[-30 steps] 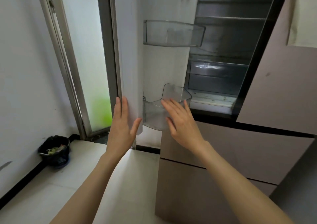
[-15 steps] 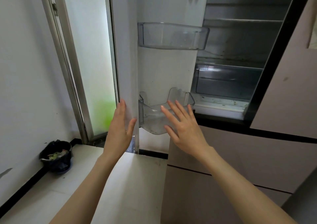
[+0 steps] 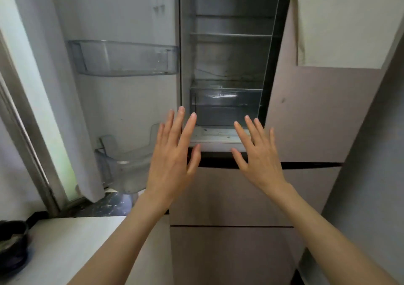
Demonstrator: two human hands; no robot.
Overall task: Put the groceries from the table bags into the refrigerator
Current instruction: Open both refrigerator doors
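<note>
While no grocery item or table bag shows anywhere in view, both bare hands hang raised in front of the open refrigerator, holding nothing. The left hand (image 3: pixel 172 153) has its fingers straight and fanned, palm turned away from the camera; the right hand (image 3: pixel 258 153) is likewise spread, fingers apart. Neither clearly touches the appliance, though whether the fingertips brush its sill cannot be told.

Just below and behind the hands run the pale pink-beige lower drawer fronts (image 3: pixel 229 197) of the refrigerator, shut. To the left stands the white inner face of the opened door (image 3: pixel 131 11), carrying a clear plastic lower door bin (image 3: pixel 124 169) near the left hand and a longer clear plastic upper door bin (image 3: pixel 124 58) higher up; both look empty. Further in, the grey interior compartment (image 3: pixel 229 66) shows bare shelves and a translucent crisper drawer (image 3: pixel 225 103) at its base. Off at the lower left sits a small dark bin (image 3: pixel 13 241) on the floor.

By judgement, the door-opening step is done and loading has not begun. Next the person would need to turn away to the table, take an item from a bag, and bring it back to a shelf or door bin.
</note>
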